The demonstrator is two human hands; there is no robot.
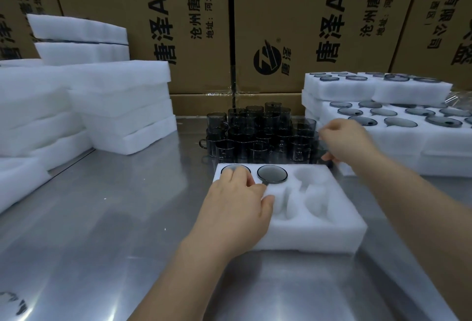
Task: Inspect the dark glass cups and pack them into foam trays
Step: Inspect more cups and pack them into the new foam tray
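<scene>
A white foam tray (319, 228) lies on the steel table in front of me. Its two far-left pockets each hold a dark glass cup, one (236, 168) partly under my fingers and one (272, 173) in plain view. The other pockets show only foam. My left hand (237, 205) rests flat on the tray's left side, fingertips on the first cup, thumb on the foam. Behind the tray stands a cluster of several dark glass cups (255, 131). My right hand (344, 139) is at the cluster's right edge, fingers and thumb curled round one dark cup (320, 145).
Stacks of white foam trays (122, 106) stand at the left. Foam trays filled with dark cups (398, 126) are piled at the right. Large printed cardboard boxes (293, 27) wall off the back. The shiny steel table (115, 218) stretches to the near left.
</scene>
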